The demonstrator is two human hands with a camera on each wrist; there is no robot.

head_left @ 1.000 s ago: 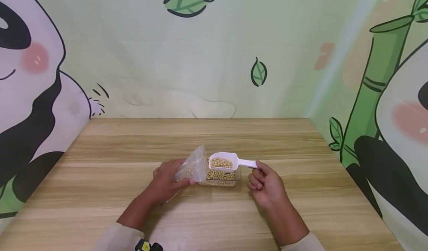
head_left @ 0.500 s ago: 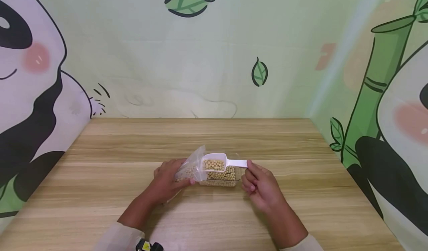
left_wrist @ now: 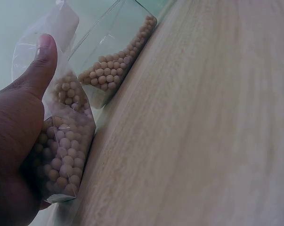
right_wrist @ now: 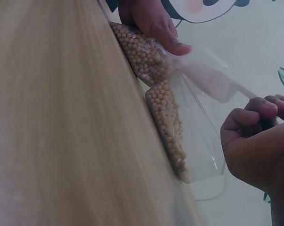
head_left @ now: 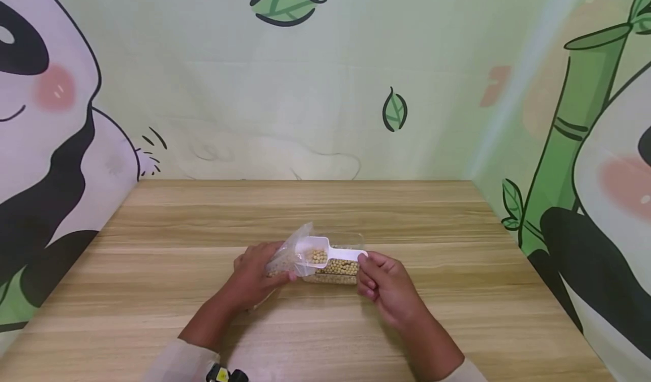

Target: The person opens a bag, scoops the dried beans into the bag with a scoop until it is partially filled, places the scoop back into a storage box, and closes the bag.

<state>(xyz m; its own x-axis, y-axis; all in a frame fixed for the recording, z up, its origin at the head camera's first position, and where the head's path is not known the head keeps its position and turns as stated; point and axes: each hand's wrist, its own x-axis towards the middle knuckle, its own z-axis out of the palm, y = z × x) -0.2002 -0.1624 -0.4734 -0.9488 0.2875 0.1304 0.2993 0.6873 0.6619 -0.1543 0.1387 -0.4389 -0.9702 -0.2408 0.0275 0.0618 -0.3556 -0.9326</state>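
My left hand [head_left: 254, 274] grips a clear plastic bag [left_wrist: 61, 136] partly filled with pale round beans, its thumb along the near side. The bag leans toward a clear box [head_left: 351, 239], its open mouth facing right. Pinched by its handle in my right hand [head_left: 389, 286] is a white scoop [head_left: 324, 242] with some beans [head_left: 319, 256] in its bowl. The scoop's front end is inside the bag's mouth, seen through the plastic. Under the scoop, the box holds more beans [right_wrist: 164, 115], heaped toward the bag's side in the right wrist view.
The wooden table [head_left: 203, 212] carries the bag and box near its middle. Behind it stands a pale green backdrop [head_left: 325, 88] printed with pandas, bamboo and leaves. A watch-like black device [head_left: 226, 374] shows at the left sleeve.
My right hand has moved left with the scoop, bringing its bowl from over the box into the bag's mouth. Fewer beans show in the scoop. The left hand and bag stay nearly still.
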